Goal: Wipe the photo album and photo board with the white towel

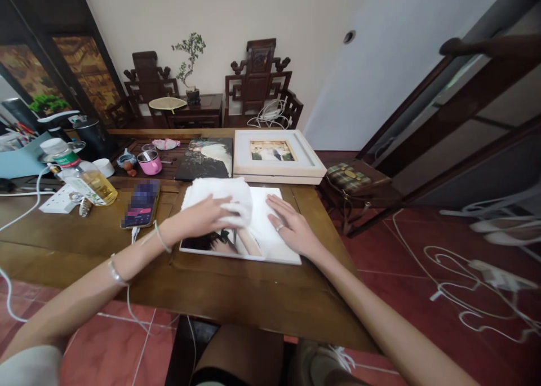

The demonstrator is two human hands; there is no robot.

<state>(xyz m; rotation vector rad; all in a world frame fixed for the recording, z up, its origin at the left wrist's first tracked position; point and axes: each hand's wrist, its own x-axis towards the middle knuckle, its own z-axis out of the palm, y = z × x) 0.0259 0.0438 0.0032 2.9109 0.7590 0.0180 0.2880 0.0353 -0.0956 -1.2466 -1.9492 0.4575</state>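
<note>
A flat photo panel or album [279, 251], with a picture partly showing, lies on the wooden table in front of me. My left hand [211, 214] presses a white cloth [220, 190] against its left half, the fingers gripping the folds. The cloth hides much of the picture. On the right half, my right hand [291, 225] lies with its fingers stretched out, a ring on one of them. It holds nothing and touches the panel's white surface. Just behind are a dark photo cover [203, 158] and a pale framed picture box [276, 174].
At left are a phone [141, 204] on a charging cable, a bottle of yellow liquid [91, 183], a white power strip [59, 200] and a pink cup [150, 163]. A wooden chair with a plaid bag [349, 177] stands right of the table [262, 296].
</note>
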